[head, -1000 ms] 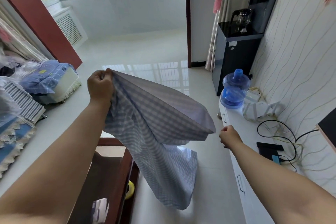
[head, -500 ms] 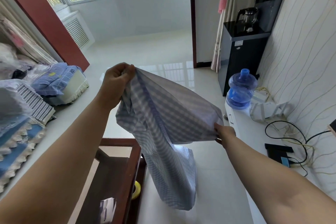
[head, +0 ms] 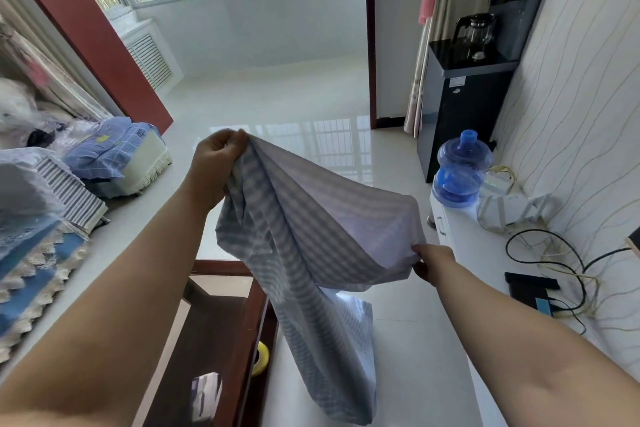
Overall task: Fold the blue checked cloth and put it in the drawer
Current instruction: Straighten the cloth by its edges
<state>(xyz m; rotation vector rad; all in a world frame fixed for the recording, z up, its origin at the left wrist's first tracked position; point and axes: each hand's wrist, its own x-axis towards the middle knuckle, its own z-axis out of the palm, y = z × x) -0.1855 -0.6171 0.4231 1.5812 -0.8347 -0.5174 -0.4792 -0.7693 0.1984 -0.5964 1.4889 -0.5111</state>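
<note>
The blue checked cloth (head: 311,239) hangs in the air in front of me, stretched between both hands, its lower part drooping toward the floor. My left hand (head: 216,163) grips a bunched upper corner at the upper left. My right hand (head: 431,265) pinches the cloth's right edge, lower and to the right. A white cabinet (head: 460,239) with drawer handles on its front stands along the right wall, its drawers closed as far as I can see.
A dark wooden table (head: 221,333) stands below my left arm, a yellow tape roll (head: 260,357) under it. A blue water jug (head: 462,172), cables and a black box (head: 530,288) lie on the cabinet top. A black water dispenser (head: 467,97) stands behind. Bedding is piled on the left.
My right hand reached left and took hold of the cloth's right edge. My left hand with its corner shifted right, and the cloth now spans both hands.
</note>
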